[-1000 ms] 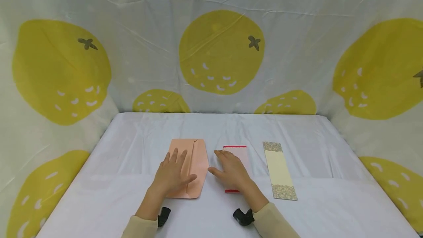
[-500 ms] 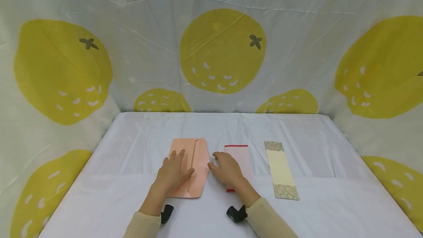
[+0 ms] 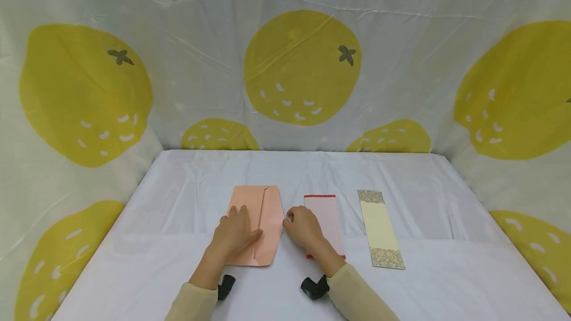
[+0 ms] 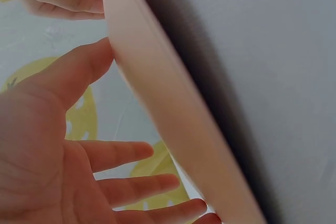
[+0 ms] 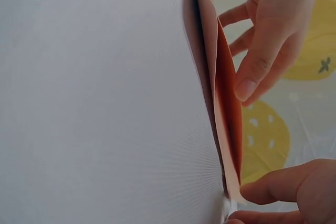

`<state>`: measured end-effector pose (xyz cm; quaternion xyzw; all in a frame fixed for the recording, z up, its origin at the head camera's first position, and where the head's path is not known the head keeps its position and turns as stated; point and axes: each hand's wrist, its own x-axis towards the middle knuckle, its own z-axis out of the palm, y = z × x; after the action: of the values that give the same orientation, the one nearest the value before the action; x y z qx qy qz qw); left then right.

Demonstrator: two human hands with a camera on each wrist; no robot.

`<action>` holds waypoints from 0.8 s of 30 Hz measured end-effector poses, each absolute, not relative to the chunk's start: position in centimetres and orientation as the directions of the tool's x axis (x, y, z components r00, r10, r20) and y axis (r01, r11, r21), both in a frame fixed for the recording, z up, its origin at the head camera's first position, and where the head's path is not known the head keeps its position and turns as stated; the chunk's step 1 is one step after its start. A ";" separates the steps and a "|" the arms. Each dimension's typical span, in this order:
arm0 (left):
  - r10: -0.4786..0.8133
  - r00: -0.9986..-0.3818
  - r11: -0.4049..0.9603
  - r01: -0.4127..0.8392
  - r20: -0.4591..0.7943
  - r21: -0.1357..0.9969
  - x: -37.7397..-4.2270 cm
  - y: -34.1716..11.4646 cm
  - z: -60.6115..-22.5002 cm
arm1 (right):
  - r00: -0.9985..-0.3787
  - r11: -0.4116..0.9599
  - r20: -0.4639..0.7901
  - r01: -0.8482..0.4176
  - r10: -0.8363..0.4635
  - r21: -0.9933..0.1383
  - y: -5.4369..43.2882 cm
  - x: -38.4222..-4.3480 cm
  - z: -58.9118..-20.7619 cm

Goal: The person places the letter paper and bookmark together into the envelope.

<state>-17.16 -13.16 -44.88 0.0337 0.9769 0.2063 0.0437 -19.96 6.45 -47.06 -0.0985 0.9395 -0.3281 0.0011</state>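
A salmon-pink envelope lies flap side up on the white-covered table. My left hand rests on its left part with the fingers spread, the thumb pointing toward the flap. At the flap's right edge, my right hand pinches the paper between thumb and finger. The right wrist view shows the right thumb against the edge and a finger below it, while the left hand touches the envelope higher up. Its paper layers stand slightly apart there. The left wrist view shows the left fingers straight and separated.
Partly under the right forearm lies a pale pink paper piece with red strips at both ends. Further right is a long cream one with patterned ends. A lemon-print cloth hangs behind the table. Black devices sit at the wrists.
My right hand has shifted slightly and its fingers have curled from straight to a pinch at the flap's edge. The left hand stays on the envelope with only a slight shift.
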 end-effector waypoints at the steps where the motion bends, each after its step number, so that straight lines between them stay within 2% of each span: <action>1: 0.084 -0.994 0.913 0.048 -0.072 0.406 -17.1 -13.2 -44.8 | -0.981 0.761 0.058 -0.179 -0.184 -0.624 6.4 -20.0 -47.1; 10: 0.091 -0.994 0.917 0.062 -0.055 0.394 -17.2 -13.2 -44.7 | -0.983 0.741 0.054 -0.170 -0.178 -0.650 6.0 -20.0 -47.2; 24: 0.105 -0.994 0.855 0.073 -0.035 0.513 -17.3 -14.1 -44.9 | -0.989 0.697 0.058 -0.139 -0.139 -0.703 5.7 -19.9 -47.2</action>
<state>-17.26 -14.11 -44.91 0.0463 0.9627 0.2648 0.0307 -19.86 5.75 -47.19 -0.0755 0.9212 -0.3817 -0.0001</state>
